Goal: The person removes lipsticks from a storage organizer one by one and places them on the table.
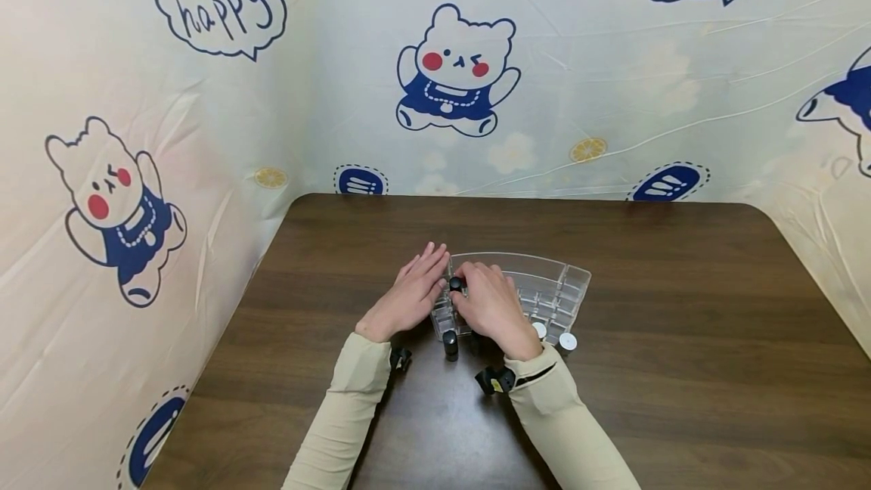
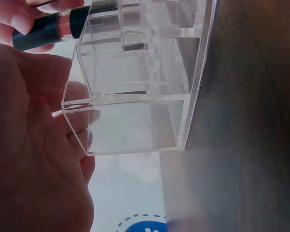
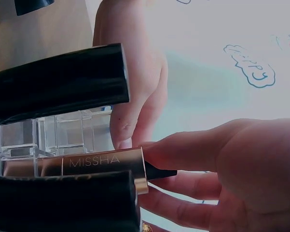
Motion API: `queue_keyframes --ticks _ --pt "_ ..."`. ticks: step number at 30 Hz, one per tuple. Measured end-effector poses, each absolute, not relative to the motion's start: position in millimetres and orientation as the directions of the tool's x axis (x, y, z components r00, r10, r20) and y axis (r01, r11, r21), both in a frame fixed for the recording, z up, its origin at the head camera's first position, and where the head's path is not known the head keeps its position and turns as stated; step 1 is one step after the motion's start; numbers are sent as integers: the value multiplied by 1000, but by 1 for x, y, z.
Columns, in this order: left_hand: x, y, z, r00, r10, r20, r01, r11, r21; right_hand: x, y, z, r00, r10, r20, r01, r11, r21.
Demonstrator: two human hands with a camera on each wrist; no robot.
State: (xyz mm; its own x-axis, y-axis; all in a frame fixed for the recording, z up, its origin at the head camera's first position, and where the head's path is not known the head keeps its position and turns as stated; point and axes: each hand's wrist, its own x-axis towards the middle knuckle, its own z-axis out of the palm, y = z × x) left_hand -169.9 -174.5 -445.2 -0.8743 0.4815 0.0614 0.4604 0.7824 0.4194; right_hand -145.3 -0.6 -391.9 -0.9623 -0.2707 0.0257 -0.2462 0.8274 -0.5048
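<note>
A clear acrylic organizer [image 1: 574,295] with many small compartments stands on the table. In the head view my right hand [image 1: 493,302] reaches over its left part and pinches a black lipstick tube [image 1: 456,283]. The left wrist view shows that lipstick's rose-gold band [image 2: 64,25] and its far end inside a compartment. My left hand [image 1: 408,295] rests along the organizer's left end, fingers extended. In the right wrist view, a gold-rimmed tube marked MISSHA [image 3: 103,162] sits in a compartment beside my right thumb [image 3: 183,150].
A black tube [image 1: 450,346] stands on the table in front of the organizer's left end. Two white-topped tubes [image 1: 568,342] are near its front right. Dark tubes loom large in the right wrist view. A printed cloth [image 1: 558,97] hangs behind the wooden table [image 1: 680,369].
</note>
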Motion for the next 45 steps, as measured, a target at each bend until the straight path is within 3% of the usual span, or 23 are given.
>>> queue_keyframes --ticks 45 --pt "-169 -173 -444 -876 477 67 457 778 432 -143 5 -385 -959 -266 92 -271 781 -563"
